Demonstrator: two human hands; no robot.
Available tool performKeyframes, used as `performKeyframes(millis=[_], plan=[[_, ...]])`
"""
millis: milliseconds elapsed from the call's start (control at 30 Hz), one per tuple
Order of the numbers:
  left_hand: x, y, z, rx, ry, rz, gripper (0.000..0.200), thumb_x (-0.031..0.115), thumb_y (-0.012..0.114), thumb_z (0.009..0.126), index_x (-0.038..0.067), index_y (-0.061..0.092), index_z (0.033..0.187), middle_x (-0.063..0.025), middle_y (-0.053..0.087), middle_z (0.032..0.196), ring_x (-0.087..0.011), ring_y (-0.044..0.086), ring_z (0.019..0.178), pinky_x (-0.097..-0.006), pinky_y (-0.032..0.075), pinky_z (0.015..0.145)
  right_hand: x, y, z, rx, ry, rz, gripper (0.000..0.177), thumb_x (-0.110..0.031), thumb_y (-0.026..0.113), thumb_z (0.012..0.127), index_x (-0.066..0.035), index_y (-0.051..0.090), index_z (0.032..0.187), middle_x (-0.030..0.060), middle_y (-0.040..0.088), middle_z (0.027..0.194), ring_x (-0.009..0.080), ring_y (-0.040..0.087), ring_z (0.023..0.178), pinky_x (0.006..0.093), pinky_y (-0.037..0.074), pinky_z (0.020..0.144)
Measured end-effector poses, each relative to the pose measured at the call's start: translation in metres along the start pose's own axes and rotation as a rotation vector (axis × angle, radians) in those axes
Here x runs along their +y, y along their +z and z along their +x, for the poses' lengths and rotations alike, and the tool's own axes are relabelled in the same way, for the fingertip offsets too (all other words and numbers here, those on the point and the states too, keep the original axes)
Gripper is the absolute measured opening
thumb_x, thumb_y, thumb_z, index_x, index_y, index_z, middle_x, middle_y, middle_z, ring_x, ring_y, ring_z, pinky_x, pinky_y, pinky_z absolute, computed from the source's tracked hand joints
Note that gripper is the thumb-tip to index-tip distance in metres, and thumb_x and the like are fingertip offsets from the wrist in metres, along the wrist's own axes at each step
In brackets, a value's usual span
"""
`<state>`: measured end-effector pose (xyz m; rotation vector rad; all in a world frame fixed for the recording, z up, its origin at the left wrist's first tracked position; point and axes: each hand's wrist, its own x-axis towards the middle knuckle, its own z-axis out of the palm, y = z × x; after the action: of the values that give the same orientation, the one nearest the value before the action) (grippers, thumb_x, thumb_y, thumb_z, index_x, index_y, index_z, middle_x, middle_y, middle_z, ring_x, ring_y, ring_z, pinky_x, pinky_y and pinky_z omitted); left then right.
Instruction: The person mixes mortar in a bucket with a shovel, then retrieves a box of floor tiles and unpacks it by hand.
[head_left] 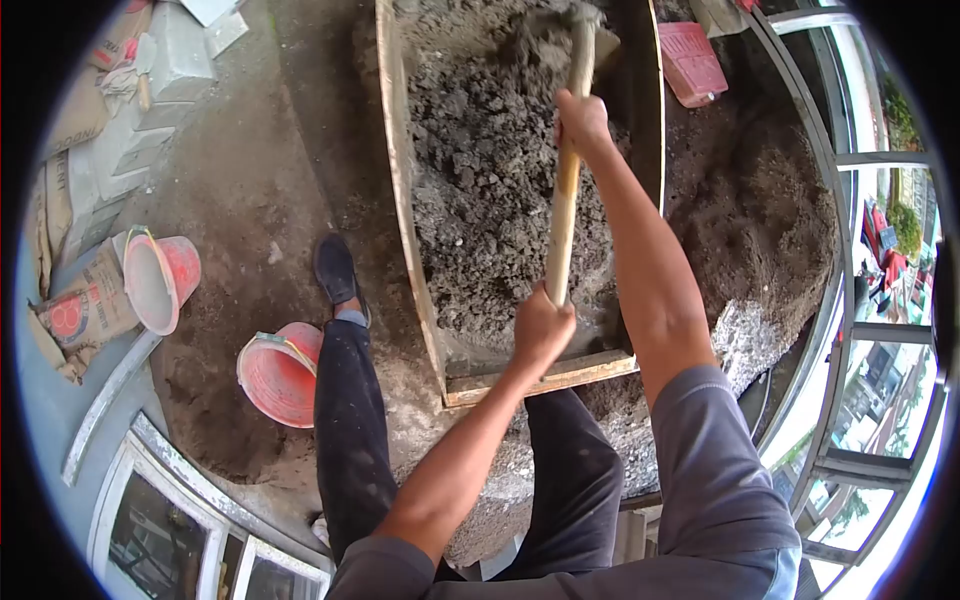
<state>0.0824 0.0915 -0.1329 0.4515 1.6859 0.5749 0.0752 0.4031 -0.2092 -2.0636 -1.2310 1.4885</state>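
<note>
Both of my hands grip the pale wooden handle of a hoe [565, 215]. My left hand [543, 325] is closed around the handle's near end, over the front of a wooden mixing trough [402, 170]. Farther up the handle, close to the hoe's head, my right hand [583, 118] is wrapped round it. The head lies at the trough's far end, where mortar smears it and partly hides the blade. Lumpy grey wet mortar [470, 170] fills much of the trough.
Two red buckets [280, 375] [165, 280] stand to the left, near a cement bag [95, 300] and stacked grey blocks [170, 85]. Right of the trough are a red plastic basket [692, 65] and a sand heap [755, 210], beside a window frame [845, 250].
</note>
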Motion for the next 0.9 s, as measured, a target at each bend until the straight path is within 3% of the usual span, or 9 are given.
performKeyframes(millis=[67, 133, 300, 467, 600, 633, 733, 833, 900], plan=[[-0.004, -0.01, -0.044, 0.031, 0.005, 0.114, 0.031, 0.012, 0.067, 0.087, -0.003, 0.065, 0.113, -0.0277, 0.072, 0.081, -0.0406, 0.074, 0.079, -0.0478, 0.06, 0.072, 0.01, -0.008, -0.042, -0.02, -0.01, -0.032, 0.043, -0.028, 0.063, 0.091, 0.003, 0.059, 0.062, 0.011, 0.06, 0.054, 0.0229, 0.063, 0.044, 0.0401, 0.051, 0.043], [-0.018, -0.025, -0.082, -0.054, -0.07, 0.02, 0.03, 0.015, 0.069, 0.087, -0.002, 0.064, 0.111, -0.0291, 0.071, 0.081, -0.0431, 0.074, 0.081, -0.0491, 0.06, 0.073, 0.006, -0.013, -0.096, -0.016, 0.018, -0.015, 0.034, -0.022, 0.059, 0.093, 0.007, 0.058, 0.076, 0.0077, 0.058, 0.056, 0.0196, 0.06, 0.044, 0.0377, 0.05, 0.041], [-0.064, -0.027, -0.125, 0.047, 0.2, 0.055, 0.032, 0.016, 0.072, 0.087, 0.0, 0.062, 0.113, -0.0264, 0.071, 0.081, -0.0435, 0.073, 0.08, -0.0517, 0.059, 0.068, -0.049, -0.026, -0.194, 0.032, -0.096, 0.092, 0.026, -0.021, 0.061, 0.093, 0.004, 0.054, 0.093, 0.0059, 0.058, 0.06, 0.0148, 0.056, 0.044, 0.0331, 0.048, 0.041], [0.027, -0.077, -0.019, -0.049, 0.184, 0.022, 0.036, 0.011, 0.07, 0.089, -0.005, 0.06, 0.119, -0.0206, 0.072, 0.078, -0.0299, 0.073, 0.063, -0.0413, 0.06, 0.058, -0.13, 0.001, -0.117, 0.061, -0.341, 0.085, 0.031, -0.023, 0.06, 0.089, 0.001, 0.055, 0.07, 0.0054, 0.056, 0.054, 0.0156, 0.057, 0.043, 0.0348, 0.047, 0.043], [0.014, -0.082, 0.03, 0.007, 0.031, -0.038, 0.03, 0.008, 0.066, 0.089, -0.006, 0.063, 0.115, -0.0184, 0.071, 0.075, -0.0243, 0.071, 0.06, -0.0378, 0.059, 0.055, -0.064, 0.078, -0.011, 0.044, -0.031, 0.059, 0.038, -0.024, 0.066, 0.091, 0.009, 0.061, 0.074, 0.0082, 0.06, 0.057, 0.0194, 0.06, 0.045, 0.0381, 0.051, 0.042], [0.001, -0.085, 0.033, 0.053, 0.167, 0.131, 0.034, 0.0, 0.061, 0.088, -0.011, 0.058, 0.12, -0.0065, 0.061, 0.067, -0.014, 0.06, 0.051, -0.0304, 0.05, 0.043, -0.054, 0.079, -0.014, 0.007, -0.032, 0.069, 0.038, -0.024, 0.066, 0.091, 0.009, 0.061, 0.074, 0.0084, 0.06, 0.057, 0.0197, 0.06, 0.045, 0.0375, 0.051, 0.042], [-0.016, -0.078, 0.004, -0.038, 0.009, -0.033, 0.033, 0.002, 0.061, 0.089, -0.01, 0.059, 0.119, -0.0077, 0.062, 0.069, -0.015, 0.062, 0.052, -0.0302, 0.052, 0.045, -0.035, 0.07, -0.04, -0.079, 0.017, -0.016, 0.038, -0.025, 0.065, 0.092, 0.007, 0.061, 0.072, 0.0094, 0.06, 0.057, 0.0201, 0.06, 0.045, 0.037, 0.052, 0.043], [-0.011, -0.062, -0.062, 0.039, -0.063, 0.024, 0.034, 0.008, 0.069, 0.086, -0.005, 0.06, 0.117, -0.0245, 0.071, 0.08, -0.037, 0.074, 0.072, -0.0458, 0.06, 0.067, -0.024, 0.053, -0.08, -0.121, 0.066, 0.027, 0.035, -0.023, 0.062, 0.095, 0.007, 0.064, 0.077, 0.0096, 0.063, 0.06, 0.0182, 0.059, 0.044, 0.0355, 0.052, 0.042], [-0.03, -0.061, -0.098, -0.011, -0.04, 0.02, 0.034, 0.01, 0.069, 0.087, -0.004, 0.06, 0.117, -0.0267, 0.072, 0.084, -0.0394, 0.075, 0.08, -0.0489, 0.06, 0.074, -0.025, 0.037, -0.129, -0.141, 0.067, -0.047, 0.036, -0.021, 0.061, 0.096, 0.015, 0.06, 0.097, 0.0079, 0.062, 0.064, 0.0154, 0.059, 0.046, 0.0325, 0.051, 0.04]])
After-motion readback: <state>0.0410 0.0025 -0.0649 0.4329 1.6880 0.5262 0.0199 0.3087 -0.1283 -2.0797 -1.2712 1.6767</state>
